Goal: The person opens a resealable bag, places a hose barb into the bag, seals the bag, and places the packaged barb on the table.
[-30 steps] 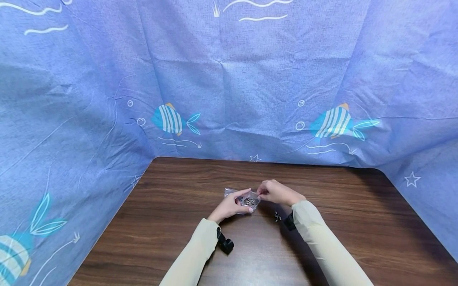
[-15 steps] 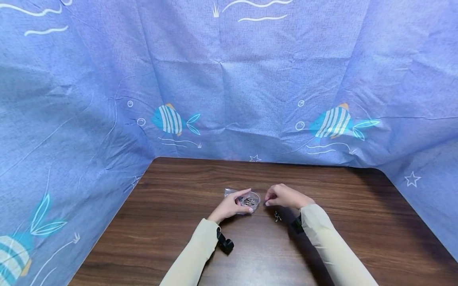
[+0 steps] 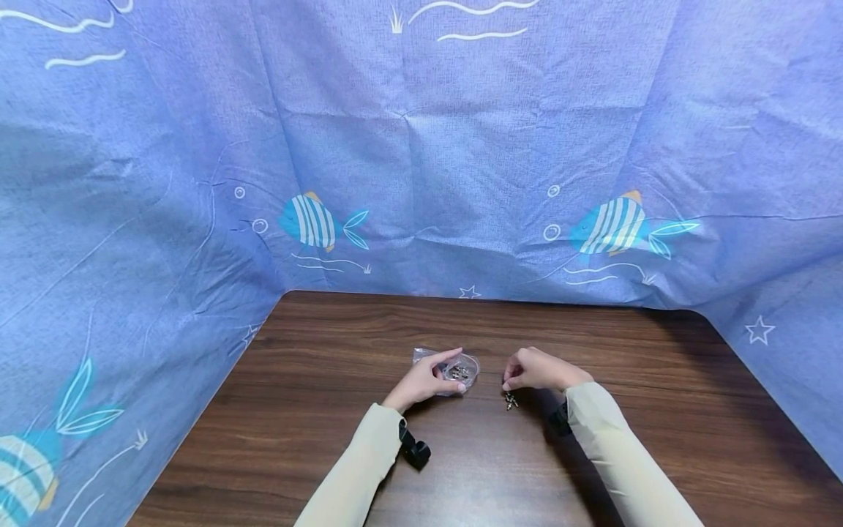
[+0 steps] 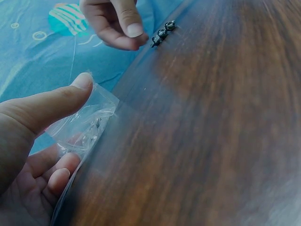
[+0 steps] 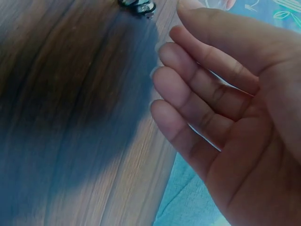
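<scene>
My left hand (image 3: 421, 382) holds a clear plastic bag (image 3: 473, 364), its rounded mouth toward the right. The thumb lies along one side of the bag and curled fingers are on the other, as the left wrist view shows. Several small shiny metal pieces (image 3: 459, 372) lie inside it. To the right, my right hand (image 3: 536, 368) is low over the table, fingertips right at a small cluster of dark, silvery metal pieces (image 3: 511, 400). These pieces (image 4: 162, 34) look knobbly and sit in a row in the left wrist view. Nothing shows between the right thumb and loosely bent fingers (image 5: 171, 84).
Both hands work over a dark brown wooden table (image 3: 342, 322). A blue fabric curtain (image 3: 461, 183) with fish prints stands around its back and sides. A black wrist camera (image 3: 415, 450) hangs under the left forearm, close to the table.
My right hand has moved away from the bag's mouth, rightward and toward me, to the cluster of metal pieces. The left hand and the bag stay in place.
</scene>
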The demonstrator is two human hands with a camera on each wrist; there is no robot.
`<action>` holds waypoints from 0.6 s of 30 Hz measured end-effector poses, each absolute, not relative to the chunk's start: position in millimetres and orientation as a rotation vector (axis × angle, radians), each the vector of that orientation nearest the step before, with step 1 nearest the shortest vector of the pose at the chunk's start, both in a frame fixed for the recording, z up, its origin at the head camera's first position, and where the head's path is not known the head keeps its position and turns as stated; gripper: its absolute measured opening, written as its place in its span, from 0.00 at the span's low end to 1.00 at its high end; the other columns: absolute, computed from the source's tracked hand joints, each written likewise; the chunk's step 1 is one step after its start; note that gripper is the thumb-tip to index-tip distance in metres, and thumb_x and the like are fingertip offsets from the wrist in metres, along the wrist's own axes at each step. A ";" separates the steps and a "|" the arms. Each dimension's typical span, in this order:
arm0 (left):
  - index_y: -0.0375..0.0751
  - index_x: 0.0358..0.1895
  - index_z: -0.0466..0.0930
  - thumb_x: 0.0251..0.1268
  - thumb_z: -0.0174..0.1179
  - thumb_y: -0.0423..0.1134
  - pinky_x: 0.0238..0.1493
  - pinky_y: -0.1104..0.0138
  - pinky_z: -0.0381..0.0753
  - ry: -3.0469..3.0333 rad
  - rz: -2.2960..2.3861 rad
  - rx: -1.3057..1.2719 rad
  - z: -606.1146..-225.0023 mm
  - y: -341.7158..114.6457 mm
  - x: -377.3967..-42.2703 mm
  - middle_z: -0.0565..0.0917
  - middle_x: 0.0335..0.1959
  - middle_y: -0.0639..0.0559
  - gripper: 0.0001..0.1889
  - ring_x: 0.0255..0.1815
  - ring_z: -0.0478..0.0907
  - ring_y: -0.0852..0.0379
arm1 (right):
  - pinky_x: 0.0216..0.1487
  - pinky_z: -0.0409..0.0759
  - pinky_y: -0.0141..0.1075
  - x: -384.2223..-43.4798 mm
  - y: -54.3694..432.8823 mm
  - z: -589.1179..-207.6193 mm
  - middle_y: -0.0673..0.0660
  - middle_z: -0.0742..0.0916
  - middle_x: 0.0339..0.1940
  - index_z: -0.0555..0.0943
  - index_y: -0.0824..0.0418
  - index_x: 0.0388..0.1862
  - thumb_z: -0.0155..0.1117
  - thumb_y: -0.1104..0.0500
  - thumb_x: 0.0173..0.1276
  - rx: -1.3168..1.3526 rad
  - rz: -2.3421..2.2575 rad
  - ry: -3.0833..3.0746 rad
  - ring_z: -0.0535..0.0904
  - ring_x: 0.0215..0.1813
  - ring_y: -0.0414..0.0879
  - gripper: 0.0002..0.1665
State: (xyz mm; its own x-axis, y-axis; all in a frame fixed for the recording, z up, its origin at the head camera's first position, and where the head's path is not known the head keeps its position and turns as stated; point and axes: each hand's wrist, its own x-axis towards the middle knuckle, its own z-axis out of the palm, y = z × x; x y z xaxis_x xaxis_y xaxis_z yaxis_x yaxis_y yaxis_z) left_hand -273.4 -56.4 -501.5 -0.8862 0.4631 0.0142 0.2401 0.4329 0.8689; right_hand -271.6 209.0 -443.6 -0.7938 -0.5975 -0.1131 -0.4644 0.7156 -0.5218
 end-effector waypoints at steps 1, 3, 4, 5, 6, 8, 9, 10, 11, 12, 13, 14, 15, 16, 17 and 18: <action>0.52 0.69 0.68 0.54 0.72 0.45 0.21 0.73 0.66 2.458 1.436 0.612 -501.7 -56.4 -273.4 0.79 0.53 0.49 0.37 0.20 0.65 0.63 | 0.27 0.71 0.27 -271.4 210.1 -443.9 0.42 0.82 0.22 0.84 0.56 0.24 0.71 0.57 0.59 -0.836 -0.691 2.648 0.70 0.24 0.33 0.07; 0.52 0.69 0.68 0.54 0.72 0.45 0.21 0.72 0.66 2.454 1.438 0.609 -502.0 -56.3 -273.3 0.79 0.55 0.49 0.37 0.21 0.65 0.63 | 0.26 0.69 0.27 -270.9 211.9 -444.8 0.42 0.82 0.21 0.84 0.55 0.23 0.71 0.57 0.59 -0.841 -0.677 2.648 0.68 0.23 0.33 0.07; 0.52 0.69 0.68 0.54 0.71 0.45 0.21 0.72 0.66 2.452 1.440 0.608 -502.0 -56.3 -273.3 0.78 0.56 0.49 0.37 0.21 0.65 0.62 | 0.25 0.68 0.27 -270.7 212.4 -445.4 0.41 0.82 0.20 0.84 0.55 0.22 0.71 0.57 0.58 -0.842 -0.671 2.649 0.68 0.22 0.32 0.07; 0.52 0.69 0.68 0.54 0.71 0.45 0.21 0.72 0.67 2.450 1.441 0.608 -502.0 -56.3 -273.3 0.78 0.57 0.49 0.37 0.21 0.65 0.62 | 0.25 0.68 0.27 -270.5 212.8 -445.9 0.41 0.81 0.20 0.84 0.55 0.22 0.71 0.57 0.58 -0.841 -0.669 2.648 0.67 0.22 0.32 0.08; 0.52 0.69 0.68 0.54 0.71 0.45 0.21 0.72 0.67 2.450 1.442 0.607 -501.9 -56.4 -273.2 0.78 0.57 0.49 0.37 0.21 0.65 0.62 | 0.25 0.68 0.26 -270.2 213.1 -446.2 0.41 0.81 0.19 0.84 0.54 0.21 0.72 0.56 0.58 -0.840 -0.665 2.648 0.67 0.22 0.32 0.08; 0.52 0.69 0.68 0.54 0.71 0.45 0.21 0.72 0.67 2.448 1.445 0.607 -502.1 -56.4 -273.2 0.78 0.57 0.48 0.37 0.21 0.65 0.62 | 0.25 0.67 0.27 -269.6 213.1 -446.9 0.40 0.80 0.19 0.84 0.54 0.21 0.72 0.56 0.57 -0.835 -0.670 2.641 0.66 0.22 0.32 0.08; 0.52 0.69 0.69 0.54 0.71 0.45 0.21 0.72 0.67 2.449 1.445 0.608 -502.3 -56.4 -273.3 0.78 0.57 0.48 0.37 0.20 0.65 0.62 | 0.25 0.67 0.26 -269.4 213.0 -447.3 0.40 0.79 0.18 0.84 0.54 0.21 0.72 0.56 0.57 -0.832 -0.673 2.637 0.66 0.22 0.32 0.08; 0.52 0.69 0.69 0.54 0.72 0.45 0.21 0.72 0.67 2.448 1.444 0.607 -502.3 -56.4 -273.3 0.78 0.57 0.48 0.37 0.20 0.65 0.62 | 0.25 0.67 0.26 -269.2 212.8 -447.8 0.39 0.79 0.18 0.84 0.54 0.21 0.72 0.56 0.57 -0.829 -0.678 2.632 0.66 0.22 0.32 0.08; 0.52 0.69 0.68 0.54 0.72 0.45 0.21 0.72 0.67 2.449 1.442 0.605 -502.3 -56.4 -273.3 0.78 0.56 0.48 0.37 0.20 0.65 0.63 | 0.25 0.66 0.26 -269.2 212.6 -448.3 0.39 0.78 0.18 0.84 0.54 0.21 0.72 0.56 0.57 -0.830 -0.679 2.627 0.66 0.21 0.32 0.08; 0.53 0.69 0.68 0.54 0.72 0.45 0.21 0.72 0.67 2.449 1.440 0.603 -502.2 -56.4 -273.3 0.78 0.56 0.49 0.37 0.21 0.65 0.63 | 0.24 0.66 0.26 -269.2 212.5 -448.7 0.39 0.78 0.17 0.84 0.54 0.21 0.72 0.56 0.57 -0.836 -0.679 2.625 0.65 0.21 0.32 0.08; 0.53 0.69 0.68 0.54 0.72 0.45 0.21 0.72 0.67 2.449 1.439 0.601 -502.1 -56.4 -273.3 0.78 0.55 0.49 0.37 0.21 0.65 0.63 | 0.24 0.65 0.26 -269.2 212.3 -449.1 0.39 0.77 0.17 0.84 0.55 0.20 0.72 0.56 0.57 -0.845 -0.679 2.624 0.65 0.21 0.32 0.08; 0.53 0.69 0.68 0.54 0.72 0.45 0.21 0.72 0.67 2.448 1.438 0.597 -501.9 -56.4 -273.3 0.78 0.54 0.49 0.37 0.21 0.65 0.63 | 0.24 0.65 0.26 -269.3 212.3 -449.6 0.39 0.77 0.17 0.84 0.55 0.20 0.72 0.57 0.57 -0.857 -0.675 2.626 0.65 0.21 0.31 0.09; 0.53 0.69 0.68 0.54 0.71 0.45 0.21 0.72 0.67 2.447 1.439 0.595 -501.5 -56.4 -273.1 0.79 0.52 0.49 0.37 0.21 0.65 0.62 | 0.24 0.65 0.26 -269.6 212.2 -450.0 0.39 0.77 0.17 0.84 0.55 0.20 0.72 0.57 0.57 -0.868 -0.674 2.628 0.64 0.20 0.31 0.09; 0.53 0.69 0.68 0.54 0.71 0.45 0.21 0.72 0.67 2.446 1.438 0.592 -501.2 -56.4 -273.0 0.79 0.51 0.49 0.37 0.21 0.66 0.62 | 0.24 0.64 0.26 -270.0 212.1 -450.5 0.39 0.77 0.17 0.84 0.55 0.19 0.72 0.58 0.57 -0.879 -0.672 2.633 0.64 0.20 0.31 0.09; 0.53 0.69 0.68 0.54 0.71 0.45 0.22 0.72 0.67 2.445 1.437 0.590 -500.8 -56.4 -272.9 0.79 0.49 0.49 0.37 0.21 0.66 0.62 | 0.24 0.64 0.25 -270.3 212.0 -450.8 0.39 0.77 0.17 0.84 0.55 0.19 0.72 0.58 0.57 -0.891 -0.670 2.637 0.64 0.20 0.31 0.09; 0.53 0.69 0.68 0.54 0.71 0.45 0.22 0.72 0.67 2.445 1.435 0.589 -500.5 -56.5 -272.7 0.79 0.48 0.49 0.37 0.21 0.66 0.62 | 0.24 0.64 0.25 -270.5 211.9 -451.0 0.39 0.78 0.17 0.84 0.55 0.19 0.72 0.59 0.57 -0.901 -0.667 2.642 0.64 0.20 0.31 0.08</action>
State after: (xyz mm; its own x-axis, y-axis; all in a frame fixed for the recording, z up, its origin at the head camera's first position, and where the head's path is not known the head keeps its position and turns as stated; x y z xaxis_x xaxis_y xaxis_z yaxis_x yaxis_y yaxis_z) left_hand -272.7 -56.5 -500.5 -0.8882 0.4593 -0.0070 0.2179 0.4346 0.8739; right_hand -270.5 211.9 -451.0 -0.7698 -0.6298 -0.1041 -0.5049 0.7005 -0.5043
